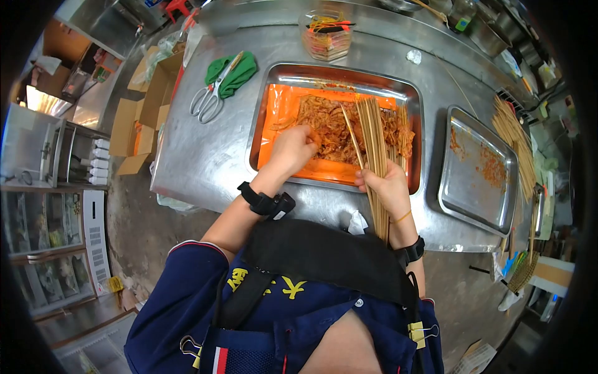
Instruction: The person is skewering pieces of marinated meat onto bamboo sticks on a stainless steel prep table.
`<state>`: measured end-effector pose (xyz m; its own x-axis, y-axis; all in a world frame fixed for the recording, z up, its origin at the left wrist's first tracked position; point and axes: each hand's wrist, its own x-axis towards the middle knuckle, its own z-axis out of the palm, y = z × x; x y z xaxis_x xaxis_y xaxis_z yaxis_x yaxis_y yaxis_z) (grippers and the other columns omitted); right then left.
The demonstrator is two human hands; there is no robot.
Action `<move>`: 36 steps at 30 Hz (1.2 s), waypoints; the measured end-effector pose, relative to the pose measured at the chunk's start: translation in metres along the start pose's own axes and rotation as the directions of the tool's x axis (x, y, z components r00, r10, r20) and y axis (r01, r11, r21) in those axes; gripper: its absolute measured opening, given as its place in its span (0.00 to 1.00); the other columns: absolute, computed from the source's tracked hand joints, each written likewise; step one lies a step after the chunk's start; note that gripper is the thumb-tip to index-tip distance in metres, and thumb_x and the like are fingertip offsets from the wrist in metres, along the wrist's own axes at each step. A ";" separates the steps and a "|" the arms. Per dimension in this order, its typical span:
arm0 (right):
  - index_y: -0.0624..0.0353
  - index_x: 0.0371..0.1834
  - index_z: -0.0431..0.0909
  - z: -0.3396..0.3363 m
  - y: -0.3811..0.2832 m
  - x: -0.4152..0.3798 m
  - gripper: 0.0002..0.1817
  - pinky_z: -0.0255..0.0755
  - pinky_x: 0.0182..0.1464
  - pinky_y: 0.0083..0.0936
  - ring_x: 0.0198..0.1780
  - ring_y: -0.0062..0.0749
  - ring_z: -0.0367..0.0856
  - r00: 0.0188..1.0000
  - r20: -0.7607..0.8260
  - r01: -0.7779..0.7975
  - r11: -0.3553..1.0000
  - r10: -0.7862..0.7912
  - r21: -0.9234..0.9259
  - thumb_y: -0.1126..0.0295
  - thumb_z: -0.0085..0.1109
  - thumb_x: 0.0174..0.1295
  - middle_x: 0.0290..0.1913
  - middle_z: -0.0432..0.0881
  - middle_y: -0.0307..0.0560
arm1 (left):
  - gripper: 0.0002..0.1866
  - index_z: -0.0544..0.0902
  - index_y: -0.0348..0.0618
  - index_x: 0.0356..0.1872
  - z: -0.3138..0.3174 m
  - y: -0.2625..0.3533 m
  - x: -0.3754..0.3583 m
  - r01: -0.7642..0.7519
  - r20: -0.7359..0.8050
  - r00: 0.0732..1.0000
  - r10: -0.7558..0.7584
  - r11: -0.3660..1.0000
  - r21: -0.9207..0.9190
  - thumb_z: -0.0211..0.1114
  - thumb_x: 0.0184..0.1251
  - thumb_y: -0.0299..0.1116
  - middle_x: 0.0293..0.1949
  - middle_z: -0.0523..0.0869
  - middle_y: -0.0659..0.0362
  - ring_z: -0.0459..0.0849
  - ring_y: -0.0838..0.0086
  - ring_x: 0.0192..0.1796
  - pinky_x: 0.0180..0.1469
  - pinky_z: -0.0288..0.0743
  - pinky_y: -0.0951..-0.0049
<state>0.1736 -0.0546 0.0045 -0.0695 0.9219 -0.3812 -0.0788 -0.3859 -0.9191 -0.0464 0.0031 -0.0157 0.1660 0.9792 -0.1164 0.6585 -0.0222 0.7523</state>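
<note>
The left hand (293, 148) reaches into the large steel tray (268, 118) near the middle of the metal counter (205, 156), fingers pinched on a piece of the marinated meat strips (324, 121) heaped on the tray's orange liner (283, 109). The right hand (386, 186) is at the tray's near edge, closed around a bundle of bamboo skewers (374, 134), one skewer angled out over the meat. A smaller sauce-smeared tray (479, 171) lies at the counter's right end; scissors (212, 93) on a green cloth (240, 71) lie toward its far left corner
</note>
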 end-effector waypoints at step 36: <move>0.72 0.41 0.72 -0.006 0.010 0.002 0.12 0.79 0.34 0.21 0.35 0.31 0.83 0.997 0.062 0.058 0.983 -0.048 -0.174 0.76 0.54 0.56 0.36 0.82 0.53 | 0.06 0.74 0.35 0.26 0.035 -0.006 -0.025 -0.226 -0.297 0.932 0.208 0.974 -0.027 0.62 0.48 0.24 0.26 0.78 0.49 0.79 0.60 0.29 0.31 0.71 0.64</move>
<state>0.1782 -0.0564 -0.0065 -0.1267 0.9355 -0.3298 0.0911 -0.3201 -0.9430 -0.0285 -0.0282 -0.0400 0.0734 0.9677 0.2410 0.5837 -0.2377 0.7764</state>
